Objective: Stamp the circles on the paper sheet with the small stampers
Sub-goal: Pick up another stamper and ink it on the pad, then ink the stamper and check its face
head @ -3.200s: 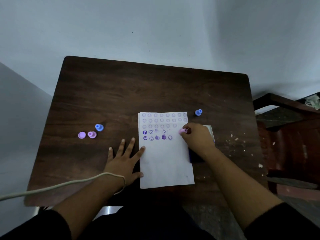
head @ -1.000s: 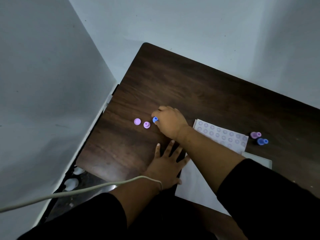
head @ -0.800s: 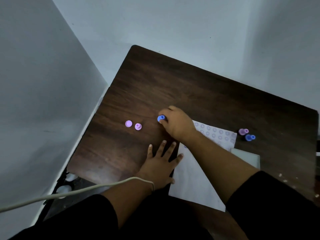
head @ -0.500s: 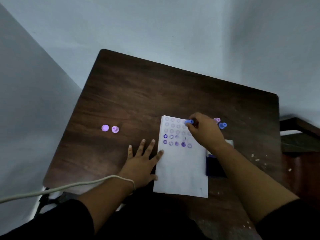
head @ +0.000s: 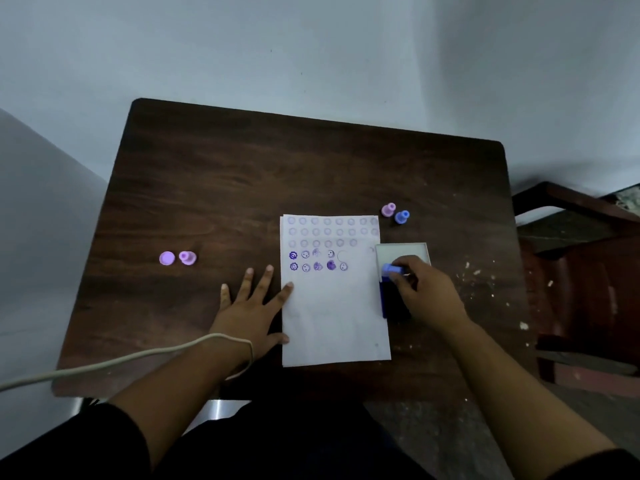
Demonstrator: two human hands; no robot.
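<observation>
A white paper sheet (head: 332, 306) with rows of printed circles lies at the table's middle; its two lowest rows carry several purple stamps. My left hand (head: 251, 306) rests flat with fingers spread on the table, its index fingertip and thumb on the sheet's left edge. My right hand (head: 420, 289) grips a small blue stamper (head: 391, 269) over the open ink pad (head: 403, 252) just right of the sheet. A pink stamper (head: 388, 209) and a blue stamper (head: 401, 216) stand beyond the pad. At the left lie a pink stamper (head: 187, 257) and a pink round cap (head: 166, 258).
The dark wooden table (head: 242, 168) stands against a pale wall. A dark wooden chair (head: 581, 265) is at the right. A white cable (head: 121, 360) runs from my left wrist off the left edge.
My right hand reached across to the left stampers, took the blue one and carried it over the sheet to the ink pad. A pink stamper now stands at the right beside a blue one.
</observation>
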